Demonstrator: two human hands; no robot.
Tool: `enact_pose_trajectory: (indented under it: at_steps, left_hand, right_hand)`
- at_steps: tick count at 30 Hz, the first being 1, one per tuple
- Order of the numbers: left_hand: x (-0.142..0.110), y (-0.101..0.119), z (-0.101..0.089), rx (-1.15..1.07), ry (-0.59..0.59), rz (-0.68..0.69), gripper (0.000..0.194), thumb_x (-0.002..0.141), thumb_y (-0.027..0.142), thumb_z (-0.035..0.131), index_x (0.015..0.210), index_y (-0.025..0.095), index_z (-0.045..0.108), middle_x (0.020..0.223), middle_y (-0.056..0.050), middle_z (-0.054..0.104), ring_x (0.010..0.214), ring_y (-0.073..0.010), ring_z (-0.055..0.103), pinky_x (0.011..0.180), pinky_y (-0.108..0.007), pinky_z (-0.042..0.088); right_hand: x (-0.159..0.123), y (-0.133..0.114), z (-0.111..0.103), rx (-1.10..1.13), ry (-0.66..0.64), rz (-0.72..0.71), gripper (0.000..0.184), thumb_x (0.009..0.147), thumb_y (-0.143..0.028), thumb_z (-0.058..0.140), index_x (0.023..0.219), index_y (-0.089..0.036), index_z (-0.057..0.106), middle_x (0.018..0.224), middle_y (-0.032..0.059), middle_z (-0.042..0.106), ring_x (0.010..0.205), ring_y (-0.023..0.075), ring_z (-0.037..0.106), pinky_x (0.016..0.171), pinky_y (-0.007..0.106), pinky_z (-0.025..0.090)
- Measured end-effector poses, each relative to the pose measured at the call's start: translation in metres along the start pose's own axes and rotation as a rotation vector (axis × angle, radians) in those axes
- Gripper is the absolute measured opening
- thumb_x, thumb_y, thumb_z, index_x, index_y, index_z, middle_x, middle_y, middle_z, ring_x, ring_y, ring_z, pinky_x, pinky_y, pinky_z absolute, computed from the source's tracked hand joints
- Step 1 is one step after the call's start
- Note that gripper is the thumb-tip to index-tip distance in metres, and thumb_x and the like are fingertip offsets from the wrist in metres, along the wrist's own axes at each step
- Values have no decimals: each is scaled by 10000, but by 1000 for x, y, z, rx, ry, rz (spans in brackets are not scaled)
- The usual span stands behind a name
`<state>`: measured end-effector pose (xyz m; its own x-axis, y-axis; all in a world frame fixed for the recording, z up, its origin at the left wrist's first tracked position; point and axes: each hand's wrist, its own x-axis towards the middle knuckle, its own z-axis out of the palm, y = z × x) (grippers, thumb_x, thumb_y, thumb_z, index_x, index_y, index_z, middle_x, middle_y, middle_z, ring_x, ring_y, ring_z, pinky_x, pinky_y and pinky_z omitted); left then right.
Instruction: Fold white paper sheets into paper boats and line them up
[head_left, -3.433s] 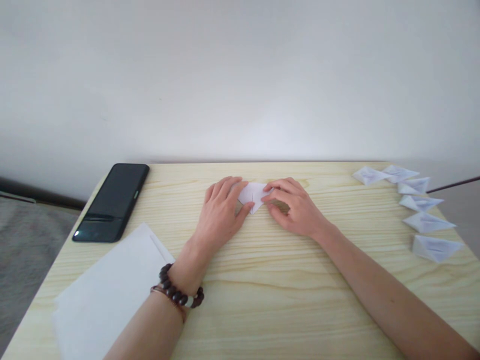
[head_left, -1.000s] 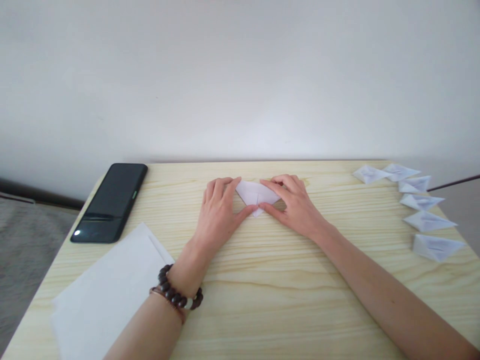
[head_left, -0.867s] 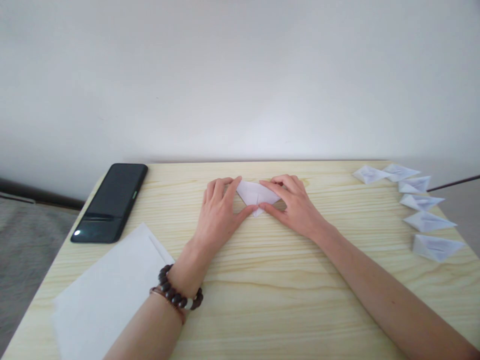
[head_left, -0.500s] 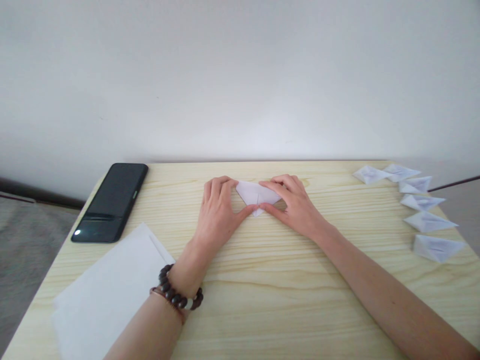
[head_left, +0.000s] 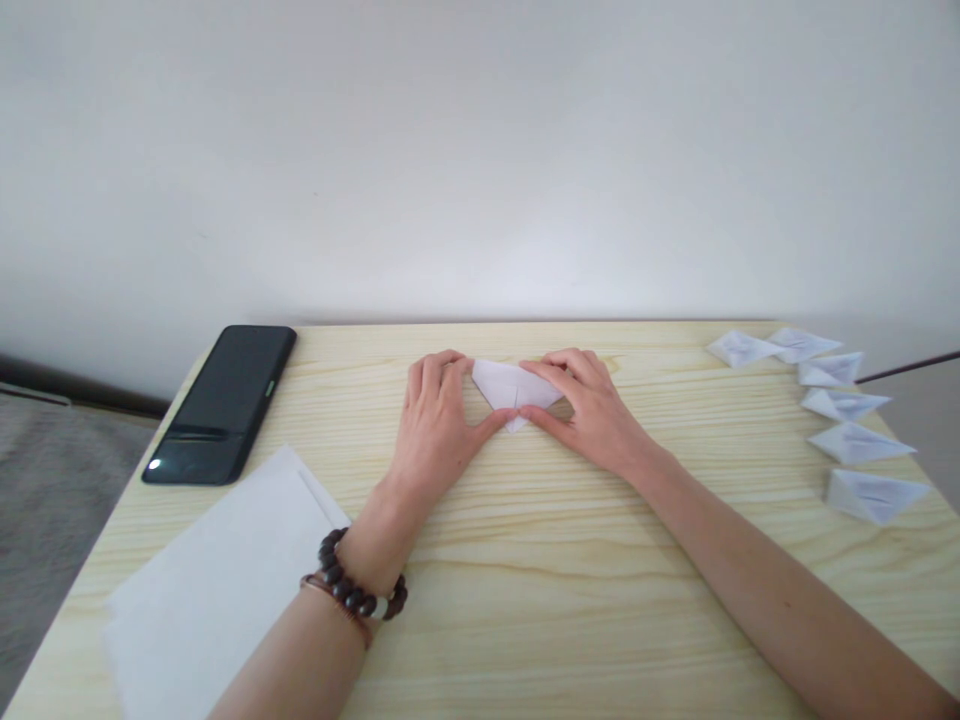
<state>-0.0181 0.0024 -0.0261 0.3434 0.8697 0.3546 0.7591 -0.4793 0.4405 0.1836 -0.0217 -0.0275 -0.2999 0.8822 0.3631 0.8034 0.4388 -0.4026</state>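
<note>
A small piece of folded white paper (head_left: pixel 504 384) lies between my hands near the table's back edge. It has a wide flat top, slanted sides and a short slit or seam down its middle. My left hand (head_left: pixel 439 415) grips its left side, thumb at the bottom point and fingers at the upper left corner. From the right, my right hand (head_left: pixel 589 405) pinches it, with the thumb beside the other thumb and the forefinger over the upper edge. The two thumb tips nearly touch. My right fingers hide part of the paper's right end.
Several folded paper boats (head_left: pixel 874 495) stand in a curved row along the right side. A black phone (head_left: pixel 221 400) lies at the back left. White paper sheets (head_left: pixel 217 590) lie under and beside my left forearm. A wall rises behind the wooden table (head_left: pixel 540 620).
Since the oldest frame, the paper shows wider and my right thumb has come in to its bottom point. Over the last second my left forefinger has drawn back slightly; the rest holds still.
</note>
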Motion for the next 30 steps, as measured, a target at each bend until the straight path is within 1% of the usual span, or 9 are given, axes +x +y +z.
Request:
enact_pose_trajectory:
  at_steps: [6, 12, 14, 18, 24, 26, 30]
  left_hand:
    - [0, 0, 0, -37, 21, 24, 521, 720, 363, 757, 1112, 201, 454, 1141, -99, 511, 1121, -286, 455, 978, -474, 412]
    - [1, 0, -1, -51, 0, 31, 467, 722, 343, 756, 1058, 193, 470, 1072, -82, 545, 1091, -276, 454, 969, -456, 413]
    - [1, 0, -1, -64, -13, 27, 450, 724, 335, 754, 1050, 200, 476, 1056, -73, 557, 1089, -273, 452, 967, -451, 414]
    - [2, 0, -2, -74, -28, 26, 472, 728, 338, 750, 1092, 204, 482, 1060, -70, 561, 1103, -283, 450, 958, -450, 422]
    - [1, -1, -2, -40, -48, 51, 576, 766, 376, 713, 1254, 213, 453, 1126, -79, 547, 1142, -296, 434, 992, -478, 407]
    - [1, -1, -2, -33, -59, 51, 565, 770, 381, 708, 1258, 214, 477, 1133, -84, 538, 1137, -298, 435, 992, -482, 409]
    - [1, -1, -3, -43, -65, 44, 495, 757, 375, 719, 1185, 200, 544, 1104, -85, 537, 1110, -286, 438, 982, -469, 419]
  right_hand:
    - [0, 0, 0, -5, -2, -2, 476, 878, -461, 551, 1281, -207, 537, 1143, 115, 549, 1067, 268, 506, 948, 461, 409]
    - [0, -2, -1, -47, -25, -2, 486, 884, -444, 543, 1283, -168, 534, 1172, 128, 546, 1093, 275, 491, 961, 462, 395]
    - [0, -2, -1, -56, -34, 3, 482, 884, -442, 540, 1284, -173, 532, 1180, 127, 545, 1093, 278, 489, 957, 466, 393]
    - [0, -3, -2, -44, -43, 6, 468, 885, -437, 535, 1287, -197, 527, 1191, 119, 543, 1090, 281, 490, 948, 468, 394]
    - [0, -4, -2, -40, -47, 5, 460, 886, -426, 534, 1287, -200, 529, 1187, 118, 544, 1095, 283, 484, 956, 472, 385]
    - [0, -4, -3, -44, -51, 6, 460, 888, -427, 531, 1282, -190, 535, 1187, 119, 543, 1100, 281, 480, 963, 470, 382]
    - [0, -4, -3, -47, -63, 12, 463, 886, -427, 532, 1277, -179, 541, 1190, 119, 539, 1101, 278, 479, 964, 463, 382]
